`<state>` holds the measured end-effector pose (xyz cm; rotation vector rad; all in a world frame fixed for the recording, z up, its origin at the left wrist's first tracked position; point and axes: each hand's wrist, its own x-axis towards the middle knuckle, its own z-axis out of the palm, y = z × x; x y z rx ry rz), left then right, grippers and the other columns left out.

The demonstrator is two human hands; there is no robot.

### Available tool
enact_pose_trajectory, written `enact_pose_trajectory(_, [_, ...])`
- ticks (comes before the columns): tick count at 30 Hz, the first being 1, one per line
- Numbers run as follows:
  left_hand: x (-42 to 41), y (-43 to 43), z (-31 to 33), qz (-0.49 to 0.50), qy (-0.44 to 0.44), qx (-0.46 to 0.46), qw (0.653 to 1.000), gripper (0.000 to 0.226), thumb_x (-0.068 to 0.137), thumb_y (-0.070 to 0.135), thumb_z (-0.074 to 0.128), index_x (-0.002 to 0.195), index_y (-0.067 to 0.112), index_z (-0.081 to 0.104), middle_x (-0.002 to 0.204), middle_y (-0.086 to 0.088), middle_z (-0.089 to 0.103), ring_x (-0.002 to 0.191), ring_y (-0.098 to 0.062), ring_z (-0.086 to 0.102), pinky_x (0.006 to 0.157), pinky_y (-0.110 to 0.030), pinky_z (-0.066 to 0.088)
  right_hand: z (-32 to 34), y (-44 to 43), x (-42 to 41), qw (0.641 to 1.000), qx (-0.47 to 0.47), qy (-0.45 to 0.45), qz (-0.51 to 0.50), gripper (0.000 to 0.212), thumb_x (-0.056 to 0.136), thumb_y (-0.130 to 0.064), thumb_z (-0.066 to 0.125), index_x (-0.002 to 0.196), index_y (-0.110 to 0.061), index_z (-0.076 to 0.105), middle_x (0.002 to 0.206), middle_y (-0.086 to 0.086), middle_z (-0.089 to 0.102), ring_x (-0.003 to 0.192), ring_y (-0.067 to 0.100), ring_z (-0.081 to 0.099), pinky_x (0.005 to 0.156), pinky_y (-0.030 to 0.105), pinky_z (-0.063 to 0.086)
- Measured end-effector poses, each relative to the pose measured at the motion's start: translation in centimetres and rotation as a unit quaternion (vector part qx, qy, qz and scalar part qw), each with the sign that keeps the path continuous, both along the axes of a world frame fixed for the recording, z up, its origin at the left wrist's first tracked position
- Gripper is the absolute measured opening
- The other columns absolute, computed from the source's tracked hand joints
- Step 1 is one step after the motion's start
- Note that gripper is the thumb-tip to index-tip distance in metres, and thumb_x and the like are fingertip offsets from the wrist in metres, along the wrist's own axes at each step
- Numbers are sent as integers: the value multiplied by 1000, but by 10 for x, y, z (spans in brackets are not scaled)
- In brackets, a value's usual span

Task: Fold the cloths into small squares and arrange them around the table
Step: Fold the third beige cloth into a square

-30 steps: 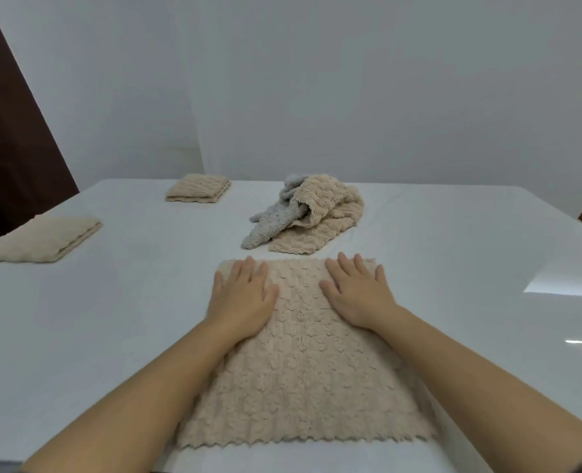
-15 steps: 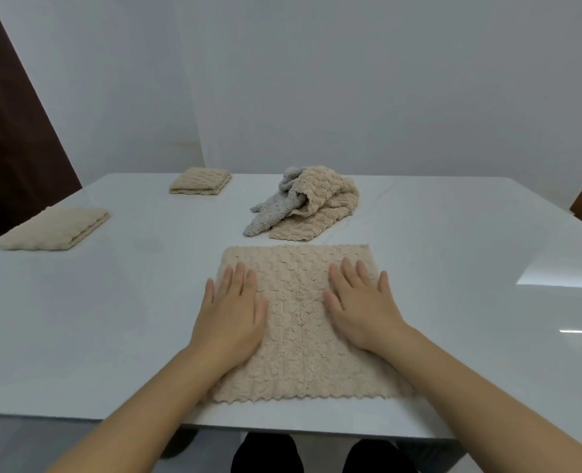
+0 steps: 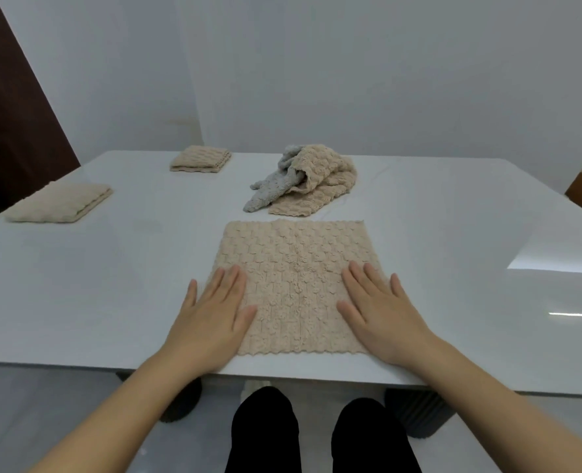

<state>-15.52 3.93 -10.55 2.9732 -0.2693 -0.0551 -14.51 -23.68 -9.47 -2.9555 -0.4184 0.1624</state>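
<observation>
Beige cloth (image 3: 294, 285) lies spread flat, one layer as far as I can judge, at the near edge of the table (image 3: 112, 285), squarely in front of the person. Left hand (image 3: 211, 319) rests palm-down over its left border, right hand (image 3: 381, 319) over its right near corner. The fingers (image 3: 229, 285) on both are straight and slightly apart, gripping nothing. Likely purpose: pressing out the bumpy weave so the edges sit true before the first fold.

Two folded squares are already set out, one at the left edge (image 3: 61, 204) and one at the far left corner (image 3: 200, 159), well apart from each other. A heap (image 3: 310, 180) of unfolded cloths (one grey, one beige) waits mid-table, just beyond the flat cloth.

Judgement: third cloth, folding not yet begun.
</observation>
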Motion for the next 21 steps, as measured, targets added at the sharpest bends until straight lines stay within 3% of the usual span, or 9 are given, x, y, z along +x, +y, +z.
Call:
enact_pose_trajectory(2, [-5,4,-1,4,-21,-30,999,89,80,71,-8,155,23,-2,160,11,-12,147,-6,-14,119,-39,-12,2,-7,-6,1000,14,-12,-4,67,99,-54,8,156,-21,-6,162,-7,-14,148,12,-17,120,42,-13])
enact_pose_trajectory(4, [-12,8,3,-21,-105,-98,989,79,86,66,17,148,21,35,156,9,27,146,-14,20,120,-39,11,0,-12,-12,996,52,-69,6,62,103,-48,21,156,-19,12,162,-8,4,151,14,-1,121,41,-6])
enact_pose_trajectory(6, [-20,14,7,-82,-170,-160,969,48,85,59,43,114,26,62,120,18,56,114,-9,53,99,-30,40,0,-15,-21,980,116,-158,44,55,98,-47,33,145,-20,44,150,-8,40,141,17,35,116,37,20])
enact_pose_trajectory(8, [-27,18,10,-140,-150,-188,961,32,80,59,57,94,31,63,97,24,55,95,-2,54,82,-20,42,2,-14,-29,965,169,-177,91,47,93,-49,42,127,-23,61,125,-11,58,117,11,54,99,30,38])
enact_pose_trajectory(13, [-28,16,8,-170,-173,-138,960,27,88,54,50,87,31,65,87,23,54,84,3,50,69,-18,44,1,-3,-39,973,143,-128,127,51,79,-63,54,117,-30,59,113,-18,56,106,4,50,90,28,40])
enact_pose_trajectory(15, [-25,14,10,-155,-183,-127,962,26,91,49,45,87,29,62,84,22,54,79,3,48,64,-18,43,0,1,-38,972,152,-148,105,40,81,-50,59,114,-27,57,109,-16,57,100,5,53,85,29,43])
enact_pose_trajectory(17, [-23,16,10,-149,-172,-136,964,22,90,43,46,91,27,61,85,22,53,78,3,48,65,-17,42,-1,2,-35,967,162,-175,90,30,80,-21,63,109,-22,57,102,-10,61,92,13,58,75,30,47])
enact_pose_trajectory(19, [-21,22,9,-153,-155,-147,965,16,86,26,56,99,24,64,92,24,52,85,4,50,73,-14,43,-2,-3,-31,967,158,-178,87,36,76,-3,58,108,-20,56,101,-9,61,89,15,58,69,28,46])
enact_pose_trajectory(21, [-19,30,6,-129,-141,-153,970,29,79,6,65,104,22,67,97,25,52,93,5,50,80,-11,41,1,-10,-28,971,155,-167,75,41,76,3,54,109,-21,55,102,-14,57,92,11,54,71,26,43])
